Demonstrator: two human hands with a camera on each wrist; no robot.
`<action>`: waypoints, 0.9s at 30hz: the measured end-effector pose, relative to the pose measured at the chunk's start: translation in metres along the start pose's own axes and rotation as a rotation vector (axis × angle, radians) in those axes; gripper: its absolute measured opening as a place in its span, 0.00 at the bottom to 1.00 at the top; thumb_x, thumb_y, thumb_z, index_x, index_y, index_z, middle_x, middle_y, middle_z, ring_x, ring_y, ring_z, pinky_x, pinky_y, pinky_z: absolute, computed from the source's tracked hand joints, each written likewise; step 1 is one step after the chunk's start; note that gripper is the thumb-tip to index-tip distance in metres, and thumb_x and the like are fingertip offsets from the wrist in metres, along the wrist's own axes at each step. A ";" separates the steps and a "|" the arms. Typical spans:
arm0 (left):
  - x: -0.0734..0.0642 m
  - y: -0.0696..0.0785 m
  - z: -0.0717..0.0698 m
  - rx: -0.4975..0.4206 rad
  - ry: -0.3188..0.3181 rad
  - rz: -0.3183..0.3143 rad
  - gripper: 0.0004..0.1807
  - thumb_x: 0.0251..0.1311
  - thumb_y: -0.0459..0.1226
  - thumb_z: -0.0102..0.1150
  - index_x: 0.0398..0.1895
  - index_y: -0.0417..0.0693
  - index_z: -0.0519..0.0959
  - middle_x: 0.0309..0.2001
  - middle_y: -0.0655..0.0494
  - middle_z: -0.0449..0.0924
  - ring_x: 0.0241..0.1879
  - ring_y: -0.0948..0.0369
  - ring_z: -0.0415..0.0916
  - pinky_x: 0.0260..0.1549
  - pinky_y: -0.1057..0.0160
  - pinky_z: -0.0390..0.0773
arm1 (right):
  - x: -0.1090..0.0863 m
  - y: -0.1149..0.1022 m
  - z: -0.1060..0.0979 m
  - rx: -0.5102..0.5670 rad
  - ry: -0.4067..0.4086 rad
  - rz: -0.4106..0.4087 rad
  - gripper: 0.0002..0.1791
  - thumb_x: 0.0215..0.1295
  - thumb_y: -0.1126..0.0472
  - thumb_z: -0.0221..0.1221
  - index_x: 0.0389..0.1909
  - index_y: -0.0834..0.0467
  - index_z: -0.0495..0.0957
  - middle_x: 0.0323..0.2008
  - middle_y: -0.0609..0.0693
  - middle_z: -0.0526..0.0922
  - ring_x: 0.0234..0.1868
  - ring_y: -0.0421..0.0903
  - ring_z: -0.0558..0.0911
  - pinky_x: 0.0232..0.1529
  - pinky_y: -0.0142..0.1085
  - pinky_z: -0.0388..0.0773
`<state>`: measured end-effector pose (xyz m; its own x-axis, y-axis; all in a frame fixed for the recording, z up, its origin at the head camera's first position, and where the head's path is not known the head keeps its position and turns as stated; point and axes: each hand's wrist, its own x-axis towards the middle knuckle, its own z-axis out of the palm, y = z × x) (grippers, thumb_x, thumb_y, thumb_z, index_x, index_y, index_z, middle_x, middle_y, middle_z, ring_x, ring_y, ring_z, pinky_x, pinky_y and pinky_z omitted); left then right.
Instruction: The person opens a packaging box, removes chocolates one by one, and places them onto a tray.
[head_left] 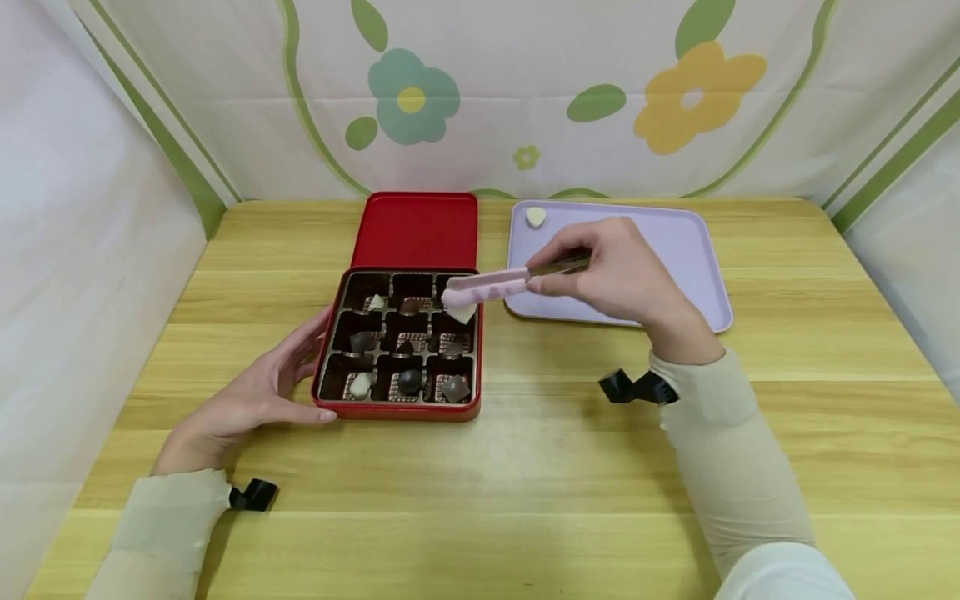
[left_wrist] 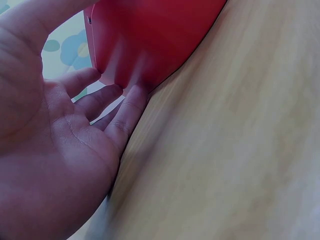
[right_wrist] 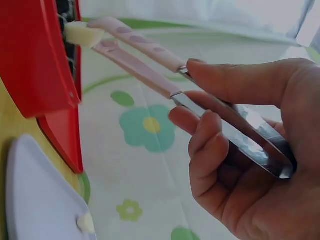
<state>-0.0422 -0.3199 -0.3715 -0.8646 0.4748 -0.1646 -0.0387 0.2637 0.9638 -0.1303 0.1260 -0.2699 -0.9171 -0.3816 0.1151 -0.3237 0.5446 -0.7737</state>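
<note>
My left hand (head_left: 258, 392) rests against the left side of a red tin box (head_left: 405, 412), thumb at its front corner. In the left wrist view its fairly straight fingers (left_wrist: 131, 107) touch the red wall. My right hand (head_left: 618, 271) grips small metal tongs (right_wrist: 235, 127) with pink tips (head_left: 487, 286). Between those tips is a white chocolate (right_wrist: 84, 35), over the box's back right compartment. Dark and white chocolates, such as a round dark one (head_left: 409, 382) and a white one (head_left: 361, 384), lie in the divided insert.
The box's red lid (head_left: 417, 229) lies open behind it. To the right is a lilac tray (head_left: 678, 250) with one white chocolate (head_left: 536, 217) near its back left corner. A floral cloth (head_left: 487, 125) hangs behind the wooden table (head_left: 525, 500).
</note>
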 end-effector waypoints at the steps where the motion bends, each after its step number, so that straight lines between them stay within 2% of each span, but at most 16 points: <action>1: 0.000 0.000 0.000 -0.001 0.003 -0.004 0.71 0.53 0.21 0.77 0.90 0.69 0.43 0.90 0.56 0.42 0.77 0.71 0.61 0.66 0.76 0.72 | 0.000 0.002 -0.004 0.031 0.013 0.033 0.06 0.60 0.62 0.78 0.37 0.53 0.94 0.34 0.46 0.93 0.33 0.43 0.85 0.35 0.30 0.80; 5: 0.000 -0.001 -0.001 0.009 -0.007 0.023 0.70 0.54 0.20 0.76 0.90 0.67 0.42 0.90 0.54 0.40 0.77 0.72 0.60 0.66 0.77 0.71 | 0.004 0.015 -0.015 0.128 0.048 0.122 0.08 0.61 0.61 0.78 0.41 0.56 0.94 0.36 0.44 0.92 0.35 0.41 0.89 0.39 0.30 0.85; 9: -0.002 -0.002 -0.001 0.011 -0.022 0.043 0.69 0.56 0.20 0.75 0.90 0.64 0.40 0.90 0.53 0.39 0.77 0.74 0.60 0.67 0.77 0.71 | 0.008 0.031 -0.018 0.176 0.067 0.159 0.10 0.62 0.61 0.77 0.44 0.57 0.93 0.35 0.40 0.92 0.36 0.40 0.89 0.41 0.31 0.85; 17: -0.003 -0.001 -0.001 -0.001 -0.011 0.000 0.68 0.57 0.22 0.75 0.90 0.67 0.42 0.90 0.53 0.41 0.75 0.70 0.63 0.65 0.74 0.74 | 0.013 0.055 -0.018 0.194 0.090 0.191 0.12 0.62 0.60 0.78 0.46 0.57 0.93 0.34 0.37 0.92 0.37 0.39 0.89 0.41 0.31 0.85; 24: -0.004 -0.002 -0.001 0.012 -0.009 -0.015 0.68 0.58 0.23 0.76 0.90 0.69 0.41 0.90 0.53 0.41 0.75 0.70 0.62 0.65 0.75 0.74 | 0.014 0.078 -0.027 0.201 0.131 0.288 0.13 0.62 0.54 0.78 0.46 0.50 0.93 0.32 0.34 0.90 0.35 0.41 0.83 0.38 0.35 0.78; 27: -0.003 -0.002 -0.002 0.018 -0.005 -0.014 0.68 0.58 0.23 0.75 0.90 0.69 0.42 0.90 0.55 0.41 0.76 0.72 0.60 0.65 0.76 0.71 | 0.015 0.090 -0.029 0.219 0.146 0.321 0.11 0.62 0.55 0.78 0.45 0.50 0.94 0.31 0.32 0.90 0.32 0.40 0.82 0.38 0.34 0.78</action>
<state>-0.0404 -0.3241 -0.3723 -0.8615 0.4751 -0.1792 -0.0418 0.2853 0.9575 -0.1803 0.1909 -0.3198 -0.9918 -0.1002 -0.0787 0.0267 0.4408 -0.8972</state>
